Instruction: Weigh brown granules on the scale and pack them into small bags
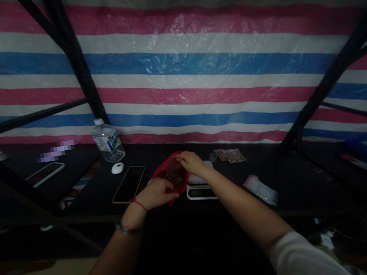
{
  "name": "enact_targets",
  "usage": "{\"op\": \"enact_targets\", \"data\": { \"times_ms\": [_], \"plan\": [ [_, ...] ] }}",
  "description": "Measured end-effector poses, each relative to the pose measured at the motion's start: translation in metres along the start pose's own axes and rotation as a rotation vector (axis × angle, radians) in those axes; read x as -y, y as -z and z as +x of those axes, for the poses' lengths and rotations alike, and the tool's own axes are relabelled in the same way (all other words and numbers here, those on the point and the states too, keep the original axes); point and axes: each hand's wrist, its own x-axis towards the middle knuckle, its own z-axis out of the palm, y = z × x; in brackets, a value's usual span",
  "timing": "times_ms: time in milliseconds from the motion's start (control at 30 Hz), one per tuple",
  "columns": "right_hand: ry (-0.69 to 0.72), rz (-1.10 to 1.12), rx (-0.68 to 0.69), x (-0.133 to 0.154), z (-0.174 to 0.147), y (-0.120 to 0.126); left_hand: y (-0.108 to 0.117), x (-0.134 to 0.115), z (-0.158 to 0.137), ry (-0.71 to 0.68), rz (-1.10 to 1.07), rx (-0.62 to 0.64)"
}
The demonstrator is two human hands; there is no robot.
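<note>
Left hand: grip closed on the near edge of a red bag, a red cord at the wrist; right hand: fingers pinched on the bag's far rim, holding it open. Red bag: centre of the dark desk, between both hands, dark brownish contents inside, perhaps dried goods, the dim light leaving this unsure. White scale: just right of the bag, under the right wrist, partly hidden. Phone: flat on the desk left of the bag, gold-edged; white oval object: just beyond it; water bottle: upright, far left, against the tarpaulin. Small filled packets: far side, right of the hands; clear empty bags: near right, well apart from the bag. Second phone: far left on a neighbouring surface. Striped tarpaulin: pink, white and blue, behind the desk.
</note>
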Motion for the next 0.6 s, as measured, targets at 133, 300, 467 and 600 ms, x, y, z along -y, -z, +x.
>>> {"op": "enact_targets", "data": {
  "times_ms": [133,300,467,600],
  "plan": [
    [-0.014,-0.002,-0.059,0.001,-0.002,0.003,-0.003,0.002,0.0,0.0,0.085,-0.016],
    [-0.035,0.051,-0.237,0.005,-0.005,0.007,0.0,0.005,0.002,0.029,0.076,-0.152],
    [-0.055,0.116,-0.167,0.011,-0.011,0.001,0.003,0.003,0.001,-0.018,-0.006,-0.234],
    [-0.096,0.136,-0.142,0.012,-0.016,-0.004,0.001,0.003,0.0,-0.027,-0.029,-0.229]
  ]
}}
